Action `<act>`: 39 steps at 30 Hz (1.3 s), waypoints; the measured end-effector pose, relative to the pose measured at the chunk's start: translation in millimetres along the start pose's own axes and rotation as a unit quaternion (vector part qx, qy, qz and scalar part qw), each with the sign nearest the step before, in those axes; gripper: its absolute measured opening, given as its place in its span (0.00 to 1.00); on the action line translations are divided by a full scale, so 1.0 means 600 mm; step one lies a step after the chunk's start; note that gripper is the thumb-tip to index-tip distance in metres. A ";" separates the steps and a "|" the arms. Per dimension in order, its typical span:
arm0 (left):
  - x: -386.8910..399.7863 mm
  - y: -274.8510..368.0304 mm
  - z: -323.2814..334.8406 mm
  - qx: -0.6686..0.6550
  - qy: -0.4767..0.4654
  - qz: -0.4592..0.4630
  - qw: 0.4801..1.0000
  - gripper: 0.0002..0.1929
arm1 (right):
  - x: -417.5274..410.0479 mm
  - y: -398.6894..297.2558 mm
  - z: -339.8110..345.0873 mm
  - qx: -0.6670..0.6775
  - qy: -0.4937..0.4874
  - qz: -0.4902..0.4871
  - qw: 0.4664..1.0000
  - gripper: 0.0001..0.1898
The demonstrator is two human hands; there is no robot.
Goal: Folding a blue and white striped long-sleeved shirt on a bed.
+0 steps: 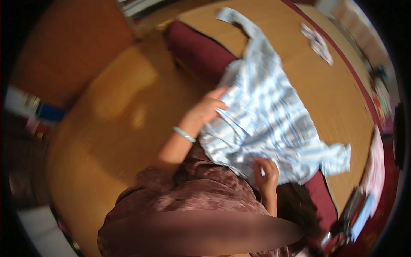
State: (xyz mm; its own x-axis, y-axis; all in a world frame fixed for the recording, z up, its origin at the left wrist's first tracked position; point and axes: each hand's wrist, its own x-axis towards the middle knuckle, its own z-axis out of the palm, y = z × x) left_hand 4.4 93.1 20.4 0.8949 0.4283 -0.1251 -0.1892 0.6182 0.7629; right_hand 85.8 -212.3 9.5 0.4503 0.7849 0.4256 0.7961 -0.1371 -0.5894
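A blue and white striped shirt (269, 106) lies spread before me, one sleeve stretched toward the top and the other toward the right. My left hand (212, 104), with a pale bangle on its wrist, holds the near left side of the shirt between thumb and fingers. Lower down, my right hand (267, 172) rests at the shirt's near edge with its fingers curled; whether cloth is pinched in them cannot be told. The shirt partly covers the maroon padded edge (199, 48) of the mat-covered surface (321, 96).
A small pale pink cloth (318, 44) lies at the far right of the mat. Clothes and other items are heaped at the lower right, by a light blue folded thing (362, 217). A brown wooden panel (74, 45) stands at the upper left, above the glossy tan floor (106, 128).
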 end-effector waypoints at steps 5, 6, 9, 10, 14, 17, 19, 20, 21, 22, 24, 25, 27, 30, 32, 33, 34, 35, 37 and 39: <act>0.027 0.006 -0.064 -0.029 -0.009 -0.059 0.998 0.19 | -0.024 0.044 -0.023 -0.003 0.133 0.215 0.968 0.03; 0.040 0.001 -0.067 -0.030 0.015 -0.065 0.997 0.18 | -0.034 0.054 -0.027 0.015 0.166 0.246 0.955 0.03; 0.068 -0.022 -0.063 0.020 0.063 -0.043 0.997 0.17 | -0.062 0.085 -0.039 0.064 0.226 0.291 0.927 0.03; 0.071 -0.024 -0.061 0.081 0.078 -0.023 0.993 0.17 | -0.059 0.082 -0.041 0.162 0.255 0.340 0.891 0.05; 0.062 -0.026 -0.040 0.148 0.071 0.017 0.986 0.16 | -0.031 0.067 -0.049 0.332 0.256 0.441 0.794 0.09; 0.047 -0.024 -0.043 0.138 0.050 0.037 0.988 0.14 | -0.025 0.071 -0.035 0.454 0.306 0.399 0.735 0.08; 0.036 -0.020 -0.031 0.125 0.014 0.022 0.992 0.15 | -0.023 0.053 -0.052 0.419 0.353 0.325 0.771 0.06; 0.032 -0.015 -0.026 0.121 0.006 0.026 0.992 0.15 | -0.013 0.043 -0.058 0.448 0.380 0.310 0.747 0.04; 0.028 -0.012 -0.020 0.116 -0.006 0.028 0.993 0.15 | -0.004 0.031 -0.068 0.475 0.410 0.297 0.720 0.03; 0.026 -0.011 -0.019 0.117 -0.019 0.030 0.992 0.15 | 0.002 0.032 -0.076 0.519 0.369 0.268 0.723 0.05; 0.027 -0.014 -0.017 0.124 -0.012 0.030 0.992 0.15 | -0.017 0.061 -0.059 0.533 0.325 0.319 0.713 0.06; 0.028 -0.012 -0.017 0.129 -0.008 0.028 0.991 0.15 | -0.018 0.065 -0.051 0.541 0.281 0.371 0.701 0.08; 0.030 -0.005 -0.017 0.130 -0.023 0.020 0.991 0.16 | -0.026 0.062 -0.028 0.518 0.220 0.424 0.710 0.10; 0.042 0.004 -0.007 0.105 -0.001 -0.021 0.994 0.17 | -0.031 0.055 -0.022 0.527 0.190 0.420 0.714 0.10; 0.048 0.010 0.002 0.136 0.043 -0.014 0.990 0.16 | -0.017 0.043 -0.030 0.523 0.176 0.419 0.721 0.10; 0.052 0.009 0.007 0.134 0.042 -0.014 0.990 0.16 | -0.011 0.042 -0.034 0.521 0.177 0.420 0.722 0.10; 0.055 0.009 0.012 0.159 0.012 0.017 0.987 0.16 | -0.003 0.042 -0.038 0.470 0.179 0.411 0.761 0.11; 0.057 0.008 0.016 0.183 -0.018 0.049 0.982 0.15 | 0.009 0.041 -0.044 0.416 0.180 0.400 0.797 0.11; 0.044 0.013 0.037 0.216 -0.035 0.066 0.974 0.14 | 0.055 0.022 -0.059 0.447 0.185 0.363 0.796 0.12; 0.032 0.014 0.056 0.247 -0.055 0.090 0.963 0.13 | 0.104 0.001 -0.073 0.447 0.185 0.340 0.806 0.12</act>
State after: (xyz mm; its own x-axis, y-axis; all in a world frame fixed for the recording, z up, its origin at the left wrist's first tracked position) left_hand 33.8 84.1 45.8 0.9085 0.4093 0.0841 -0.1534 0.1395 0.9783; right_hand 132.2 -189.9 66.0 0.8816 0.4545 -0.1273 -0.2216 0.1604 -0.9619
